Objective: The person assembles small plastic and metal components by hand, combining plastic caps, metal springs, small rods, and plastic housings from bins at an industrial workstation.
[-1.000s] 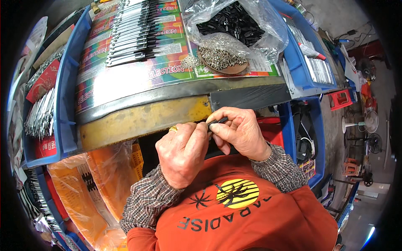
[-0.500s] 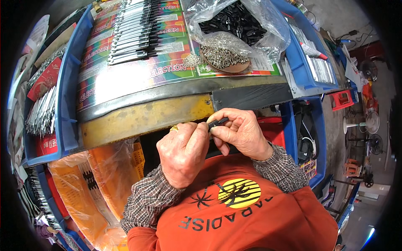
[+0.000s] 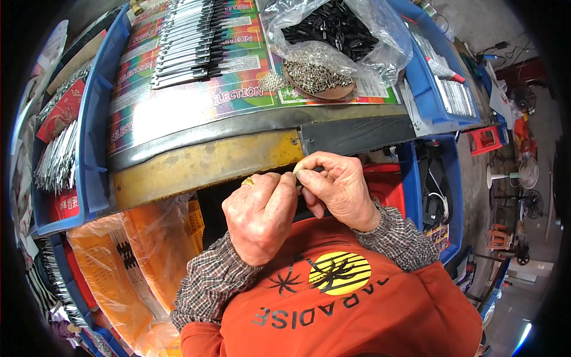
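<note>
Just beyond the bench's front edge, over my lap, my two hands meet fingertip to fingertip. My left hand (image 3: 259, 217), with a gold ring, is closed, its thumb and fingers pinching at the near end of a small black plastic piece (image 3: 319, 169). My right hand (image 3: 337, 189) grips the same piece between thumb and bent forefinger. Fingers cover most of it now, so only dark bits show. On the bench lies a row of slim silver metal strips with black ends (image 3: 187, 44). Similar black pieces (image 3: 333, 30) fill a clear plastic bag, beside small metal rivets (image 3: 318, 78) on a brown round dish.
Blue bins stand at the left (image 3: 95, 119) and right (image 3: 431, 77), holding metal strips. An orange crate lined with plastic (image 3: 107, 268) sits below the bench at left. Another blue bin (image 3: 455, 208) is beside my right arm. The bench edge (image 3: 208, 163) runs before my hands.
My right thumb and forefinger have closed over the black piece, which showed plainly before and is mostly covered now. My left hand has barely moved.
</note>
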### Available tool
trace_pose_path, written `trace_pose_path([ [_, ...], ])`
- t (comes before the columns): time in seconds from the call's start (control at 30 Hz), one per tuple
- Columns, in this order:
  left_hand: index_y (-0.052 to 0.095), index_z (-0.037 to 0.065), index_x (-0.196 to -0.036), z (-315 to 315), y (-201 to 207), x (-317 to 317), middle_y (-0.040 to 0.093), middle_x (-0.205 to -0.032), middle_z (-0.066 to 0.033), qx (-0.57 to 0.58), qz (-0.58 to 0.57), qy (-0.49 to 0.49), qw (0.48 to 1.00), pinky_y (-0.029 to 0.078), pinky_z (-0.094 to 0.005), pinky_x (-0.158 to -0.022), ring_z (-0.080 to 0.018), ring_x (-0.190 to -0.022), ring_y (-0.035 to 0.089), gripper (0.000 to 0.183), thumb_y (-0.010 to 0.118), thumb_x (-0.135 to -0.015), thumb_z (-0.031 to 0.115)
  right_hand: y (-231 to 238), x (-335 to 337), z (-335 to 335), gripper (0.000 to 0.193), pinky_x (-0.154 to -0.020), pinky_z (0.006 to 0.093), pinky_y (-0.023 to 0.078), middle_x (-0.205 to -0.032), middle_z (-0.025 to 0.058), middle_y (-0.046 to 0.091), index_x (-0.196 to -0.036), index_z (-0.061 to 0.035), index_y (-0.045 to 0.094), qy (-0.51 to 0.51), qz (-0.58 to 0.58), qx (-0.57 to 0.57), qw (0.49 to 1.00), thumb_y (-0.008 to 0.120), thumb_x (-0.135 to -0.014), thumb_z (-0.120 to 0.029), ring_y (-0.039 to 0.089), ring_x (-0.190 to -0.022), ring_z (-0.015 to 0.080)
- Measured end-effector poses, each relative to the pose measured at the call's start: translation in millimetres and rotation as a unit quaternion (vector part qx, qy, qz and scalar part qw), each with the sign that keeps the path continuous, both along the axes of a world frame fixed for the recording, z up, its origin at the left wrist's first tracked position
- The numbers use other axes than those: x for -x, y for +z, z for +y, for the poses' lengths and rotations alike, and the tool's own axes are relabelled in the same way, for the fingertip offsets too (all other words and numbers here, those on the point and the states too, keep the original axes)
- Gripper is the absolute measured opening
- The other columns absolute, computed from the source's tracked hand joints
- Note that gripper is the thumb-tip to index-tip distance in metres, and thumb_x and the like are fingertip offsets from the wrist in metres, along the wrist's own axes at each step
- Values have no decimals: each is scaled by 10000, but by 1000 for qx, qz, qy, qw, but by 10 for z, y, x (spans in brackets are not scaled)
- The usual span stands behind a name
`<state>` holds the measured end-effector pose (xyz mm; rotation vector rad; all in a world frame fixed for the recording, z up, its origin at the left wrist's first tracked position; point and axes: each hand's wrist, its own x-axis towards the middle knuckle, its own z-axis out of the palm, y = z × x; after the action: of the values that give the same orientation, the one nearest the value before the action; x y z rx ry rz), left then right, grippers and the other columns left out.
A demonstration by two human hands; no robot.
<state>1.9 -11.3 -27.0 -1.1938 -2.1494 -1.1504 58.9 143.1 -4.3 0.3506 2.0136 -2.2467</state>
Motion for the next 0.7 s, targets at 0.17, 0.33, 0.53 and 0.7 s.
trace_pose_path([
  [0.17, 634, 15, -902, 15, -32, -1, 575, -735, -80, -11, -4, 15, 1000, 459, -328, -480, -220, -570, 575, 265, 691, -644, -11, -45, 16, -49, 155, -414, 182, 362, -606, -14, 539, -926, 6, 599, -27, 8, -6, 1000, 572, -961, -143, 471, -464, 27],
  [0.33, 636, 35, -881, -31, 2, 10, 589, -738, -75, -14, -62, 6, 998, 469, -332, -512, -230, -593, 586, 242, 709, -660, -31, -47, 28, -38, 157, -421, 181, 375, -612, 0, 543, -969, 5, 582, -16, 32, 14, 999, 573, -967, -152, 488, -473, 38],
  [0.53, 640, 22, -884, -114, 75, 60, 622, -755, -102, 2, -123, -53, 991, 502, -334, -559, -258, -653, 637, 233, 731, -680, -43, -127, 17, 67, 167, -432, 194, 420, -623, 26, 572, -987, -7, 567, 32, 70, 92, 993, 564, -975, -174, 538, -485, 72],
  [0.7, 637, 27, -892, -107, 58, 20, 611, -756, -88, 9, -105, -39, 994, 486, -334, -553, -245, -649, 619, 251, 726, -666, -34, -119, 15, 53, 185, -434, 194, 423, -624, 19, 570, -980, -10, 567, 31, 45, 105, 993, 580, -967, -194, 540, -491, 69],
])
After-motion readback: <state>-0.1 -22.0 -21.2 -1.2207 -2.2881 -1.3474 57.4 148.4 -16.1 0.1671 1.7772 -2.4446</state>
